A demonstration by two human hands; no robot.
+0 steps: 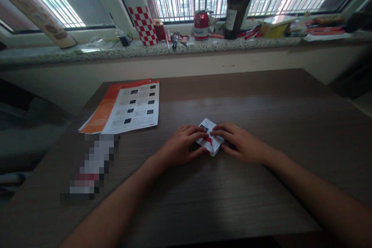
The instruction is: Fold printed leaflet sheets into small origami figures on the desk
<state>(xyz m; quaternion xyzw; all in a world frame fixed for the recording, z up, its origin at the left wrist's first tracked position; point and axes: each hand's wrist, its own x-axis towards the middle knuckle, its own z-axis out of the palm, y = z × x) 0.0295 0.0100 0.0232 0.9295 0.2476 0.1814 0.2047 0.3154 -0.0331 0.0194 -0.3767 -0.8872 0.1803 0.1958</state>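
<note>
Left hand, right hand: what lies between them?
A folded printed paper, touched by the left hand and the right hand. Shows in the head view.

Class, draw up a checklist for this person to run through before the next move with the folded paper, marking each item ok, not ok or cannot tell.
1. Left hand touching the folded paper: ok, fingers on its left side.
2. Right hand touching it: ok, fingers on its right side.
3. Printed sheets apart from both hands: ok, farther back on the left.
4. Red drink can off the table: ok, on the windowsill.
5. Lower layers aligned: cannot tell, hidden.
</note>
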